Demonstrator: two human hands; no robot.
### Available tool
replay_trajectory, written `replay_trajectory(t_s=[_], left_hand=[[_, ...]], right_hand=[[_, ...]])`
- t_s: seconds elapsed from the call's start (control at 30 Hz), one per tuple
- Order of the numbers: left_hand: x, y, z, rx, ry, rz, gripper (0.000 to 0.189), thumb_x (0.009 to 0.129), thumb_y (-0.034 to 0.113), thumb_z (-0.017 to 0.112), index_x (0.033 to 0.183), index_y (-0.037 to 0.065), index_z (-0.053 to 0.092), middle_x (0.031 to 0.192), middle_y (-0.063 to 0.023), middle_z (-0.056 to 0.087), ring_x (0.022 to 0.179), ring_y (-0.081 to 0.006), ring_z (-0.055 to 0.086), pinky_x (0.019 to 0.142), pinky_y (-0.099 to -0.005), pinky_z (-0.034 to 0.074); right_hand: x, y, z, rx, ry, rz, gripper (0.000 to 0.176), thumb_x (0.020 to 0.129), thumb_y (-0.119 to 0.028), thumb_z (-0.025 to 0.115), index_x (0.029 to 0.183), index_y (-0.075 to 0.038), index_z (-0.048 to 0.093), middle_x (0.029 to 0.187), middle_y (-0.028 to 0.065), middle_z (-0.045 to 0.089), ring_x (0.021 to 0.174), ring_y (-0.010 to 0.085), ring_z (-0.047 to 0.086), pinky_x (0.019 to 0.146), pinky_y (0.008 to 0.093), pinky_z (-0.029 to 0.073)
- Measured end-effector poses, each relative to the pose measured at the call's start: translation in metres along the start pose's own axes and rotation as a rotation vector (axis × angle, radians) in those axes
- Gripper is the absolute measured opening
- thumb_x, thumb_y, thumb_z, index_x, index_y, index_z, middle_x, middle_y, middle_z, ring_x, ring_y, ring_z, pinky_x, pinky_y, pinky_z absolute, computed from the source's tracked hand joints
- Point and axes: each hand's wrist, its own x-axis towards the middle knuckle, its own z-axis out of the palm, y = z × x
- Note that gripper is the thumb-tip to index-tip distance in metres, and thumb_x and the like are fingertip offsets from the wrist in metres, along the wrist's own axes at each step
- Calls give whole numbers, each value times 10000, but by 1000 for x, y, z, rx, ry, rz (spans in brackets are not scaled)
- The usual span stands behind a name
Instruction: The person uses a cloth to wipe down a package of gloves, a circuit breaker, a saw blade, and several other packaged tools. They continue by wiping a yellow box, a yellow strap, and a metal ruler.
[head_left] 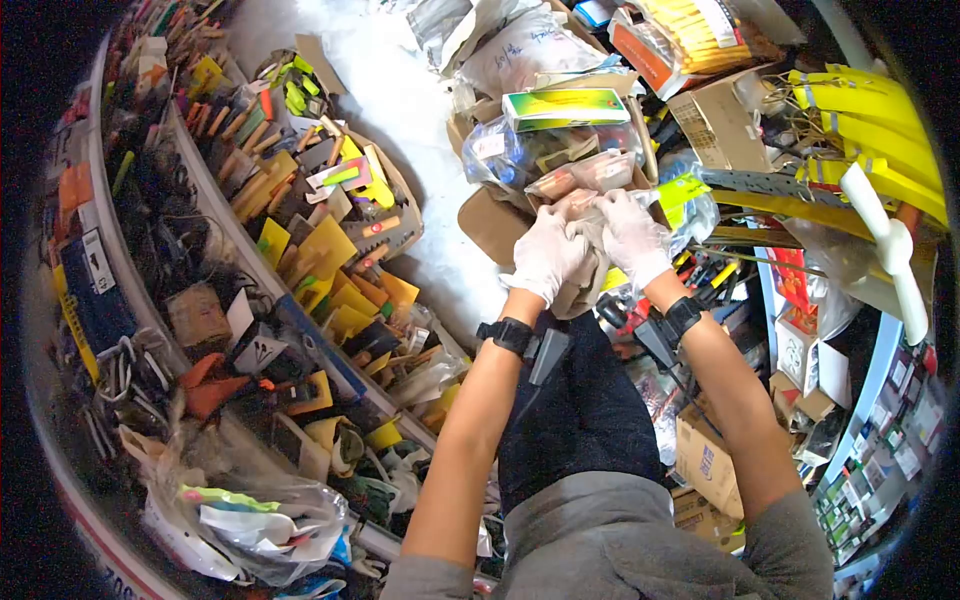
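My left hand [548,252], in a white glove, has its fingers closed at the edge of a greyish-beige cloth or bag [583,283]. Beside it, my right hand [632,232], also gloved, has its fingers bent over the same bundle and a clear plastic packet [586,178]. What lies between the fingertips is too small to make out. Both hands are close together over an open cardboard box [492,226]. Just beyond them in the box are plastic-wrapped items and a green and yellow box [566,108].
Shelves of wooden-handled scrapers and tools [325,250] run along the left. Yellow items [880,115] and a white handle-like object [885,235] stick out at the right. A cardboard carton [708,462] stands by my right forearm. A plastic bag [250,515] lies at lower left.
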Motion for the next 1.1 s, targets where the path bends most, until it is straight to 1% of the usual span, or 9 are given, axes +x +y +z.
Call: replay_trajectory(t_s=[0.07,0.13,0.23,0.33,0.43,0.5,0.67,0.9,1.1], left_hand=[[-5,-3,4,-38,-1,0,507,852,331,469,1312,132,539,1307,-146,526,1048,-373,613,898,-464,493],[-6,-7,8,-54,37,36,521,847,344,476,1320,134,535,1300,-141,530,1054,-363,612,904,-460,492],[-4,-10,10,-34,38,37,528,847,352,476,1328,142,537,1304,-132,531,1057,-358,612,909,-452,493],[1,-7,7,-89,28,49,631,835,344,502,1425,130,428,1419,-142,454,1084,-359,605,918,-443,492],[14,0,0,-103,118,-73,862,804,312,556,1531,89,149,1571,-179,213,1142,-359,586,930,-430,488],[24,-3,-1,-112,122,-76,866,803,310,554,1532,92,142,1571,-176,219,1133,-360,591,929,-430,489],[25,-8,-4,-41,18,10,491,859,311,465,1286,93,577,1259,-193,549,1039,-378,616,887,-454,493],[14,-11,9,-40,132,37,441,861,274,462,1235,102,619,1261,-141,563,1010,-364,628,865,-445,507],[14,-11,8,-62,122,21,479,849,276,488,1297,130,575,1278,-134,544,1005,-357,630,862,-441,509]], right_hand=[[7,-4,-2,27,-5,50,404,840,-273,648,1187,-71,602,1174,160,567,1085,350,561,918,450,465],[13,-1,3,-78,139,-114,455,865,-288,621,1277,-104,562,1284,139,544,1168,351,532,976,443,438],[12,5,17,-292,50,-295,487,871,-283,595,1328,-130,530,1363,102,517,1208,347,516,1011,438,420],[10,6,23,-169,-69,-202,403,862,-250,588,1234,-95,591,1291,118,575,1185,342,540,1029,422,413],[10,2,20,-143,-73,-156,355,873,-179,535,1210,-98,611,1257,115,595,1185,322,541,1022,412,414],[12,0,18,-96,-102,-167,349,868,-136,507,1197,-99,619,1250,117,598,1190,307,536,1023,408,409],[11,-3,7,26,0,-167,396,814,-70,519,1199,-78,611,1229,117,604,1141,318,554,1002,422,423],[36,16,-15,-257,257,-111,576,740,-26,523,1309,-115,539,1396,128,485,1244,321,482,1060,437,379],[21,28,-2,-434,-18,-148,515,792,-64,532,1305,-110,544,1426,134,462,1259,301,482,1082,431,353]])
